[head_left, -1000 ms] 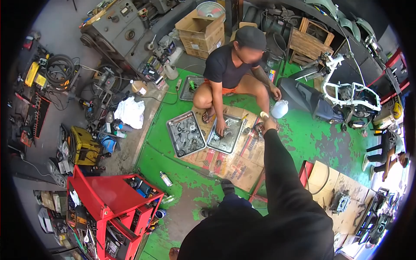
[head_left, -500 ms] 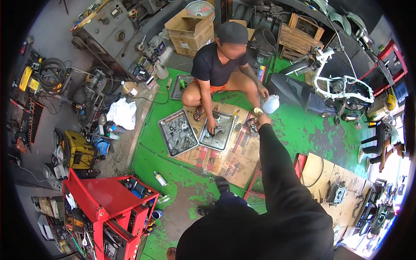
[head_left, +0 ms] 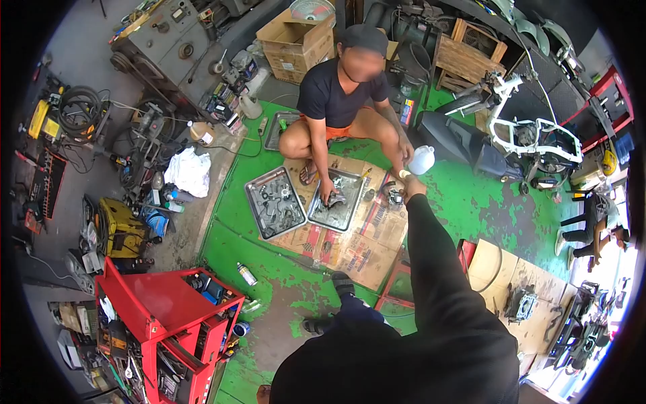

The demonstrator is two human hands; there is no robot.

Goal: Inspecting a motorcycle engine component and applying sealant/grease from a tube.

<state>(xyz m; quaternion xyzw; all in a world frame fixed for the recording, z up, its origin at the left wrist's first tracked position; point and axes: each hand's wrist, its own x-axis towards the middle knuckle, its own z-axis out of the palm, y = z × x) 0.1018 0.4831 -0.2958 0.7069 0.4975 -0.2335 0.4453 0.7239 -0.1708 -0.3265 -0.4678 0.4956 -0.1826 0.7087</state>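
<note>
My right arm reaches far forward, and my right hand [head_left: 415, 187] is closed round a small cream-coloured object [head_left: 404, 174], too small to name. Just beyond it is a whitish translucent plastic jug [head_left: 422, 161], beside a squatting co-worker's hand [head_left: 406, 152]. Whether that hand touches the jug is unclear. The co-worker's other hand [head_left: 328, 188] is on a dark metal part [head_left: 335, 198] in the right metal tray [head_left: 340, 225]. A metal engine part [head_left: 394, 194] lies near my right hand. Only a sliver of my left hand [head_left: 264, 393] shows at the lower edge, fingers hidden.
A second tray [head_left: 270, 237] of small parts lies left, on flattened cardboard [head_left: 356, 259]. A red tool cart [head_left: 168, 303] stands at my left, a spray can [head_left: 246, 274] near it. A stripped motorcycle frame [head_left: 531, 135] stands right; an engine block [head_left: 521, 303] lies below it.
My right hand and the cream-coloured object have shifted slightly right. The co-worker's head and upper body have lifted and shifted a little. The co-worker's hand stays in the tray.
</note>
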